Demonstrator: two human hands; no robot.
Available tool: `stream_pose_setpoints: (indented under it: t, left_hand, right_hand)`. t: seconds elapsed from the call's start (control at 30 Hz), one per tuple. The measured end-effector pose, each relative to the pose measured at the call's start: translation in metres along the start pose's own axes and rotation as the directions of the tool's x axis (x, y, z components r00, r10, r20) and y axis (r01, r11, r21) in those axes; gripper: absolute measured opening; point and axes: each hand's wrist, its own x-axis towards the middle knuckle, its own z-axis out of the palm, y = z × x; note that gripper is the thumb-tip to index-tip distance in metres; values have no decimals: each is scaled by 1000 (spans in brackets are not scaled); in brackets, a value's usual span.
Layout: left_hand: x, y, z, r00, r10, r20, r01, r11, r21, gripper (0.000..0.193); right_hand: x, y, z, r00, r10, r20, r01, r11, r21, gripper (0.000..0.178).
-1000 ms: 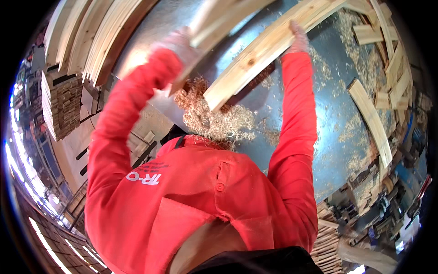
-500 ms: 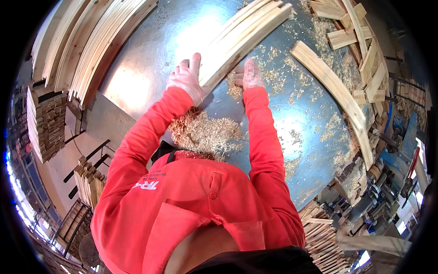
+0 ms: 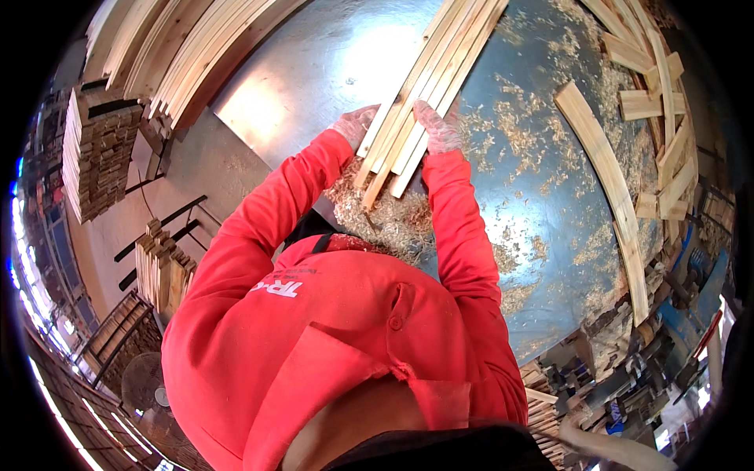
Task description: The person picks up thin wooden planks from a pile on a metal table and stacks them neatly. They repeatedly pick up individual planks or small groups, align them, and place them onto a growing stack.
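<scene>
Boards [image 3: 434,78] lie bundled between both hands, their near ends above the shavings heap [image 3: 400,228] and their long axis running away from it, slanting right over the tabletop [image 3: 314,90]. Beyond the heap, the left hand [image 3: 355,125] grasps the bundle's left edge, its fingertips partly hidden; the right hand [image 3: 441,132] grips the right edge, fingers partly over the top. Both touch, so neither is nearer. The wood looks pale yellow, narrow and straight-grained, with near ends staggered.
</scene>
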Motion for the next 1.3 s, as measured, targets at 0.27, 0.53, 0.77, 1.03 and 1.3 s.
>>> stream_pose_setpoints:
  t: [0.27, 0.53, 0.77, 1.03, 1.3]
  left_hand:
    - [-54, -12, -105, 957, -291, -20, 288, 953, -99, 61]
    - [-107, -3, -231, 867, -189, -460, 429, 753, 499, 78]
    - [-68, -3, -227, 700, 543, -464, 214, 460, 862, 96]
    - [-37, -23, -176, 750, 575, -326, 194, 280, 940, 102]
    - [-30, 33, -172, 755, 606, -250, -60, 443, 894, 53]
  right_hand:
    - [4, 68, 79, 993, -7, 118, 41, 958, -284, 117]
    - [21, 127, 222, 864, 475, 166, -6, 340, -940, 124]
    - [74, 127, 220, 818, 516, 255, 132, 263, -956, 114]
    - [116, 85, 194, 909, 377, 176, -202, 771, -604, 105]
    - [75, 40, 173, 920, 286, 269, -153, 892, -424, 41]
